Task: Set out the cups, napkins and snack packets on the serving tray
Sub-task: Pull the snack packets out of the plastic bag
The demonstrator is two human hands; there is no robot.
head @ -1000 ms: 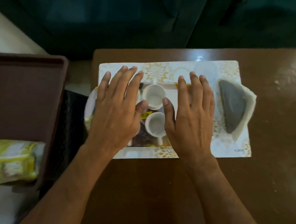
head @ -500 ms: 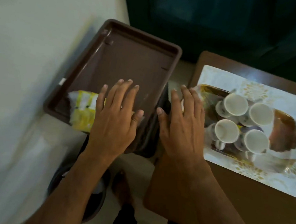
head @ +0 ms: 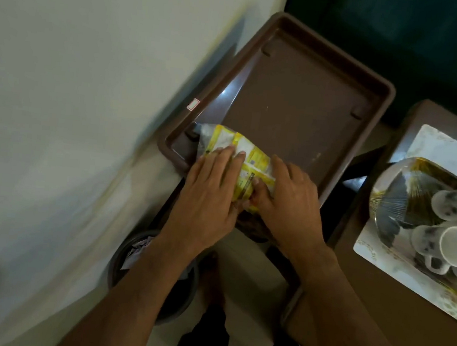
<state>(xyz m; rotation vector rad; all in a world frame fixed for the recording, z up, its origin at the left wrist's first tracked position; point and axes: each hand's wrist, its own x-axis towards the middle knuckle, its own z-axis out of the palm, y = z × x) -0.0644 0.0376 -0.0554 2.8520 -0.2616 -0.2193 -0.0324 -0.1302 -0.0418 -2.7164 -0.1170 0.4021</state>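
Note:
A yellow and white snack packet (head: 239, 153) lies at the near left corner of the brown serving tray (head: 299, 101). My left hand (head: 208, 196) rests on the packet's left side and my right hand (head: 289, 199) grips its right side, so both hands hold it. The packet's near end is hidden under my fingers. Several white cups (head: 456, 247) with dark spots stand on a gold patterned dish (head: 396, 201) at the right, on a wooden table (head: 376, 315).
A white patterned mat (head: 398, 264) lies under the dish. A pale wall (head: 74, 100) runs along the left of the tray. A dark round bin (head: 134, 250) with paper scraps stands on the floor below my left forearm. Dark green upholstery (head: 405, 36) fills the back.
My view has swung left from the table to the brown tray. Both hands moved from over the cups to the tray's near corner and closed on the yellow packet.

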